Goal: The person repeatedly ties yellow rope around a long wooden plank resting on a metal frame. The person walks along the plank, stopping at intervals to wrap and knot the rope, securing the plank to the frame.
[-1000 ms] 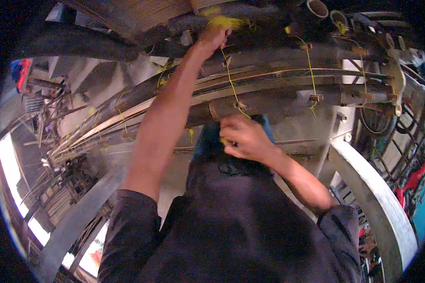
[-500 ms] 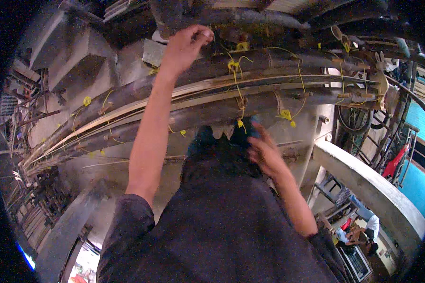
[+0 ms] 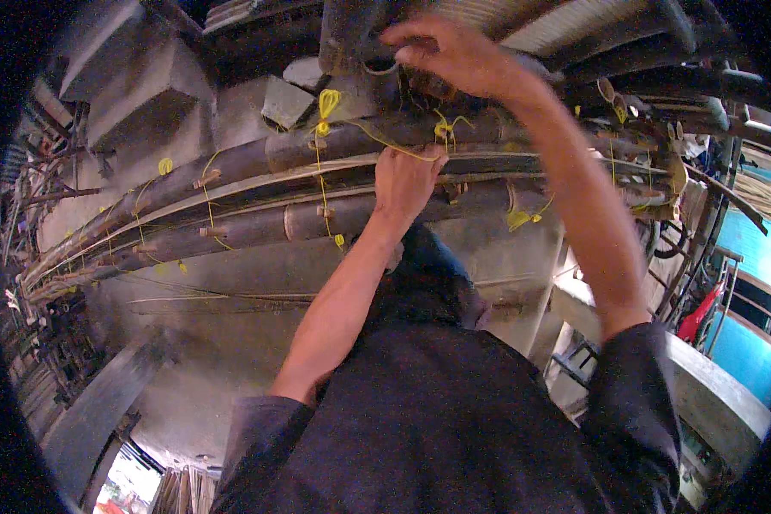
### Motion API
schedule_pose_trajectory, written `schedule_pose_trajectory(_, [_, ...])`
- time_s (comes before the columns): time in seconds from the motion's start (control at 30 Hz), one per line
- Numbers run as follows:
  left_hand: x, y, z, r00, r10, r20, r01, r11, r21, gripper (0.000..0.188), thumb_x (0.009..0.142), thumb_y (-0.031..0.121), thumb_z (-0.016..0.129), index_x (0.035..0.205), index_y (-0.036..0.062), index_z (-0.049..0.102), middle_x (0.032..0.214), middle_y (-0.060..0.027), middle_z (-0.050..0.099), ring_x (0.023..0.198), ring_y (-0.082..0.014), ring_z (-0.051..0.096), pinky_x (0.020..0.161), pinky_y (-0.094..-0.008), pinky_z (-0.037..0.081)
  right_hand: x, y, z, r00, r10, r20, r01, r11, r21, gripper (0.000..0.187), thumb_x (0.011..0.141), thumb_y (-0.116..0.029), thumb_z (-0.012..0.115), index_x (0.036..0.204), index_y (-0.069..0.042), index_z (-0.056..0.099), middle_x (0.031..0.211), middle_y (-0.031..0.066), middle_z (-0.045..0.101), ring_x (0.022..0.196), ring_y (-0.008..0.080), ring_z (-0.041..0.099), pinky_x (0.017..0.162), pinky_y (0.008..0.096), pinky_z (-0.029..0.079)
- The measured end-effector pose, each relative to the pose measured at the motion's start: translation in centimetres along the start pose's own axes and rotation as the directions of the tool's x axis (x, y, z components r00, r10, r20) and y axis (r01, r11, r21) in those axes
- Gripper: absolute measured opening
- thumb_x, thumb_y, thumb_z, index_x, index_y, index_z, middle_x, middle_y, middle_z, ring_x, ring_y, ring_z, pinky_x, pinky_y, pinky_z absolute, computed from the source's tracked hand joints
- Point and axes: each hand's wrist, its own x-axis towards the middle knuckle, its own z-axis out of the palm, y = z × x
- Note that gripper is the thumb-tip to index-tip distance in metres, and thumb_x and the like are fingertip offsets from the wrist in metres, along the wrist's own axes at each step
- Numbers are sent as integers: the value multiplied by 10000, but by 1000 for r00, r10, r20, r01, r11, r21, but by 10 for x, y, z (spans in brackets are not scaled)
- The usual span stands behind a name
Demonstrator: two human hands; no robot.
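Two long dark bamboo poles, an upper one and a lower one, run across in front of me with pale bamboo strips between them. Yellow string ties cross them at intervals. My left hand is closed at the strips, just under the upper pole. A yellow string runs from a looped yellow bundle to its fingertips. Above and beyond the upper pole, my right hand is raised, fingers bent and apart, with nothing visible in them. A yellow knot sits between the hands.
Small wooden pegs stick out from the poles. A concrete block lies behind them, and a big concrete beam stands far left. To the right are a ledge, a blue wall and a red object.
My left hand has come down and right onto the strips. My right hand has risen from beside the lower pole to beyond the upper one. The view has shifted, showing the looped yellow bundle.
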Motion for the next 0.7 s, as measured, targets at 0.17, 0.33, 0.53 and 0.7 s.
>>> schedule_pose_trajectory(0.17, [17,6,10,993,40,109,-47,997,59,89,778,198,638,738,119,642,664,-95,628,626,-297,616,572,-381,486,4,90,71,953,184,-240,-69,905,420,405,893,-354,441,959,6,612,1001,218,633,964,327,613,851,426,464])
schedule_pose_trajectory(0.33, [0,6,-5,975,-88,205,56,986,159,122,797,241,637,795,124,672,698,-108,643,662,-278,626,618,-383,488,-161,-25,76,980,-200,-22,186,861,473,261,860,-217,458,882,-14,619,957,206,633,915,364,618,816,438,489])
schedule_pose_trajectory(0.53, [81,39,-16,846,-259,467,519,603,-606,234,893,253,528,843,52,637,701,-42,600,655,-168,582,628,-295,452,-166,-13,192,969,-198,148,148,945,293,298,919,-332,457,812,-99,608,847,102,644,732,266,643,610,395,515])
schedule_pose_trajectory(0.7, [125,-58,73,627,-437,645,778,401,-484,307,900,303,496,874,27,628,669,-23,566,630,-142,556,562,-298,440,-186,-5,179,970,-115,214,99,992,84,252,897,-334,485,862,-119,612,838,101,641,713,287,633,596,422,515])
